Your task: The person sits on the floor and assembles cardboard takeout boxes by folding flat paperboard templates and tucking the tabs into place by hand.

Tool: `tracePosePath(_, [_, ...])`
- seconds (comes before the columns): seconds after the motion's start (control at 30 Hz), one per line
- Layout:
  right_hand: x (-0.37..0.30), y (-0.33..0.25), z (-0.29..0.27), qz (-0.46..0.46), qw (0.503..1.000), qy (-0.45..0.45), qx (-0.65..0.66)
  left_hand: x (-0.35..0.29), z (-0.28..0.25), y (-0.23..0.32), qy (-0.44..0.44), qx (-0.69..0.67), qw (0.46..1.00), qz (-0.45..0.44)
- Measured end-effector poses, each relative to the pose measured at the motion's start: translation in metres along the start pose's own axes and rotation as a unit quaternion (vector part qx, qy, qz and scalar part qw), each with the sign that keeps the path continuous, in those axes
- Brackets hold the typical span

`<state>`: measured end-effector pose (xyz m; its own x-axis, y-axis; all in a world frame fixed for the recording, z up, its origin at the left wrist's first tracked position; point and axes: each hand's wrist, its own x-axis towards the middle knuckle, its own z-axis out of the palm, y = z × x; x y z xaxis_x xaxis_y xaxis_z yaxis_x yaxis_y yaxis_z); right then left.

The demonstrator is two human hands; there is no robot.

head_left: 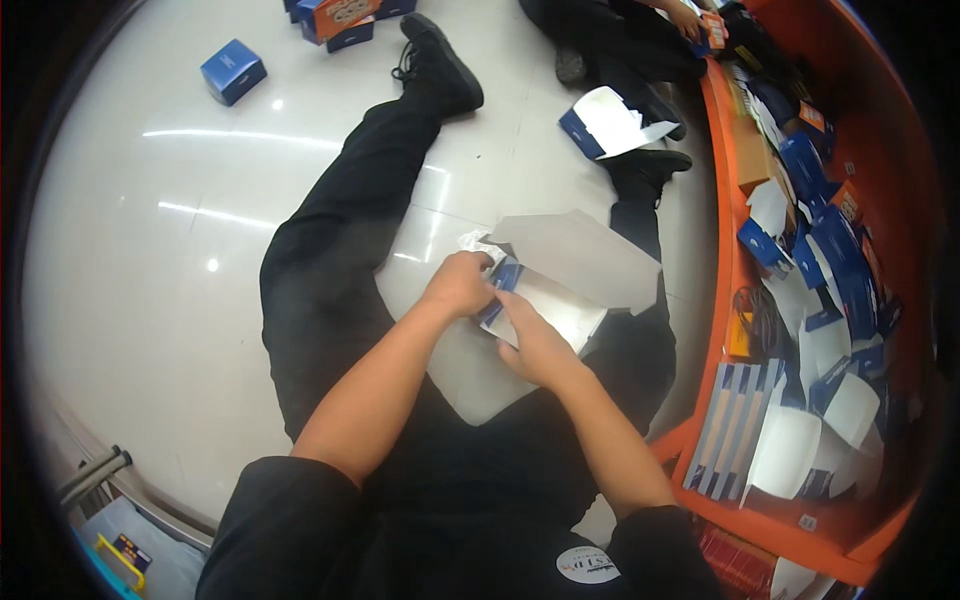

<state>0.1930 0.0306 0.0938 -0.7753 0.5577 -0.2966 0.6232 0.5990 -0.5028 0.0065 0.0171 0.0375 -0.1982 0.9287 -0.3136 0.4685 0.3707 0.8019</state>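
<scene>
Between my legs is a small blue-and-white cardboard box (555, 308), its pale lid (590, 255) folded open away from me. The white inside shows; I make out no contents. My left hand (463, 285) is closed on the box's left end, by a dark blue flap (507, 275). Just beyond those fingers is a crumpled, shiny whitish piece (480, 243); whether the hand holds it too, I cannot tell. My right hand (540, 345) grips the near side of the box, its fingertips close to the left hand's.
An orange shelf (725, 200) on the right holds blue boxes (840, 260), opened cartons (785, 450) and a cable (765, 315). An open box (605, 125) lies near another person's legs (640, 50). A blue box (234, 72) rests on the floor (180, 280). Bottom left stands a bin (150, 550).
</scene>
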Motion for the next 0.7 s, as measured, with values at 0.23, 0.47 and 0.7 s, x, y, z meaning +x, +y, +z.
tracePosePath(0.23, [0.014, 0.015, -0.002, 0.022, 0.950, 0.088, 0.298, 0.011, 0.006, -0.012, -0.033, -0.099, 0.994, 0.021])
tracePosePath(0.47, [0.051, 0.004, 0.011, 0.253, 0.862, 0.341, 0.276, 0.007, 0.005, 0.002, -0.058, -0.097, 0.994, 0.007])
tracePosePath(0.7, [0.054, -0.014, 0.000, 0.256, 0.914, 0.255, 0.185, 0.005, 0.018, -0.004, -0.004, -0.114, 0.993, -0.001])
